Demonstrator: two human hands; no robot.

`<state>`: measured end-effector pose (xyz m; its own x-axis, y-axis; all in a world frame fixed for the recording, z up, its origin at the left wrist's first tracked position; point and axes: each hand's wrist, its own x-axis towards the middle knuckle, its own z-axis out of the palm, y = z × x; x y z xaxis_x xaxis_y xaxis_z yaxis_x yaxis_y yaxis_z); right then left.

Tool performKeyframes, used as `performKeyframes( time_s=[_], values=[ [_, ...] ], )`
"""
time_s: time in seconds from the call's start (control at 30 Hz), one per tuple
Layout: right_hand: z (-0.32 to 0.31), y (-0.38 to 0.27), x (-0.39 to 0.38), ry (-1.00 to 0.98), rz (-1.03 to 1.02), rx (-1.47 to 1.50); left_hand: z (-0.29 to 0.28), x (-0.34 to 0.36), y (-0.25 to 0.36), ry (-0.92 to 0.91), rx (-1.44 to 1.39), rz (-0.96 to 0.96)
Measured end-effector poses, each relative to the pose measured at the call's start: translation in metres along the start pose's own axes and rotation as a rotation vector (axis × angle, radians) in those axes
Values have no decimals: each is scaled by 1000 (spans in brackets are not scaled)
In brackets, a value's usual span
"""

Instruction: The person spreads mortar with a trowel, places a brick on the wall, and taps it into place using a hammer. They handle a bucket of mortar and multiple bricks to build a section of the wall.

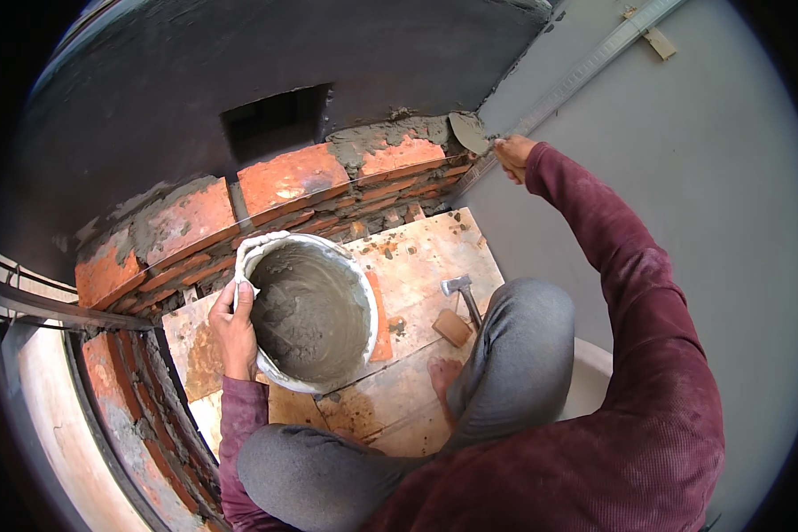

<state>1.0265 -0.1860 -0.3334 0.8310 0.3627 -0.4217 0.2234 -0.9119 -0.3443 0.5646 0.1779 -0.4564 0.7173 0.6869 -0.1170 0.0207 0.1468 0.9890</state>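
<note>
My left hand (235,332) is closed on the rim of a white bucket (371,293), at its left side. Grey wet mortar (315,310) fills part of the bucket and coats its inner wall. At the upper right, my right hand (514,156) grips a trowel, whose mortar-smeared blade (470,133) is at the right end of a low brick wall (293,177). Fresh mortar (377,137) covers the top of the wall beside the blade. The trowel's handle is mostly hidden in my fingers.
A hammer (457,285) and a brick piece (452,328) lie on the stained boards (417,253) by my foot. Behind the bucket shows another brick (378,315). A string runs along the wall's front edge. A metal straightedge (585,69) leans at the right; a dark wall has a square opening (275,124).
</note>
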Motion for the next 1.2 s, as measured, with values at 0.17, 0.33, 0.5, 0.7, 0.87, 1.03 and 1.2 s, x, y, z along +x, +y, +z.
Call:
performKeyframes(
  time_s=[0.17,0.33,0.5,0.7,0.87,1.03,1.2],
  values=[
    [81,-75,-25,-44,239,867,13,4,-4,-14,68,38],
    [82,-115,-112,-148,-141,254,-3,-2,0,1,39,6],
    [68,-115,-87,134,-329,-554,4,3,4,-29,-15,-17],
    [29,5,-41,277,-74,-359,4,-2,-4,-26,-24,7],
    [42,-21,-41,61,197,639,4,2,1,-46,-67,-56],
    [85,-105,-77,-181,29,557,-2,-10,7,-28,-136,-47],
    [76,-99,-73,-134,163,797,-21,-34,9,92,-253,-32]
  ],
)
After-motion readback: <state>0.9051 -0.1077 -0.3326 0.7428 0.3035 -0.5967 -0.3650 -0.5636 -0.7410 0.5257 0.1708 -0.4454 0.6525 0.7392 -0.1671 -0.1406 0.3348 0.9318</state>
